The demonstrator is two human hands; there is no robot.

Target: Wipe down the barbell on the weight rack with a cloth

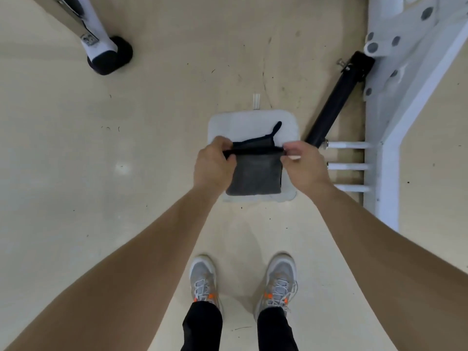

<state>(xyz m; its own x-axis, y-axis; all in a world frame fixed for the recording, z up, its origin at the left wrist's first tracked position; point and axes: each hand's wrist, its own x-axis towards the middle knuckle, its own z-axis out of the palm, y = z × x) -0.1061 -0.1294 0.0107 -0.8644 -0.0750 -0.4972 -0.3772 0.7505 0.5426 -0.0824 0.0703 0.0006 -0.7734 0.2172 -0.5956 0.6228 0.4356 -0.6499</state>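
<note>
A dark grey folded cloth (255,174) hangs in front of me over the floor, held by its top edge. My left hand (214,164) pinches its upper left corner. My right hand (302,163) pinches its upper right corner. A black loop or tag sticks up from the top of the cloth. Beneath the cloth lies a white square pad (283,125) on the floor. The barbell itself is not clearly in view.
The white rack frame (395,138) with several horizontal white pegs (348,166) stands to my right. A black strut (336,102) slants from it to the floor. A white leg with a black foot (109,57) stands far left. My grey shoes (203,281) are below.
</note>
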